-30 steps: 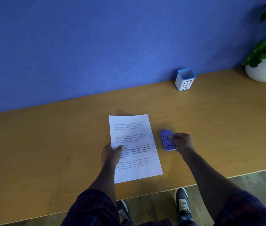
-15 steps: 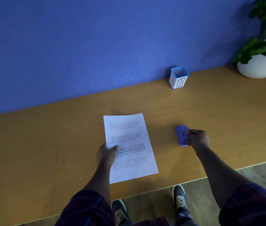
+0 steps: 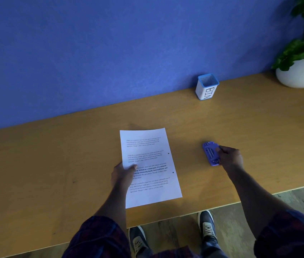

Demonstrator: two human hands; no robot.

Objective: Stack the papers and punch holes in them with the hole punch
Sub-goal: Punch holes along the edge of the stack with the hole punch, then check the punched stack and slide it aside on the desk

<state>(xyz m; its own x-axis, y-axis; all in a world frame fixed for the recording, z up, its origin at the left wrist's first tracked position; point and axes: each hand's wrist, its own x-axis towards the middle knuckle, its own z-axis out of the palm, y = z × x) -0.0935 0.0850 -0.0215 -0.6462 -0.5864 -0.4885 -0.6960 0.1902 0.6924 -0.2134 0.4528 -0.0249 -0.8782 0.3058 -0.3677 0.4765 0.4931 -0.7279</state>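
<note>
A white stack of printed papers (image 3: 150,161) lies flat on the wooden table (image 3: 54,164), with two small dark holes near its right edge. My left hand (image 3: 122,175) rests on the stack's left edge, thumb on top of the sheet. A purple hole punch (image 3: 210,153) lies on the table well to the right of the papers. My right hand (image 3: 230,158) grips its right side, fingers curled around it.
A white cup with a blue rim, marked BIN (image 3: 207,87), stands by the blue wall. A potted plant in a white pot (image 3: 300,73) sits at the far right. The table's front edge runs just below the papers, with my shoes beneath it.
My right hand has slid the hole punch to the right, away from the papers' right edge. My left hand has stayed on the papers.
</note>
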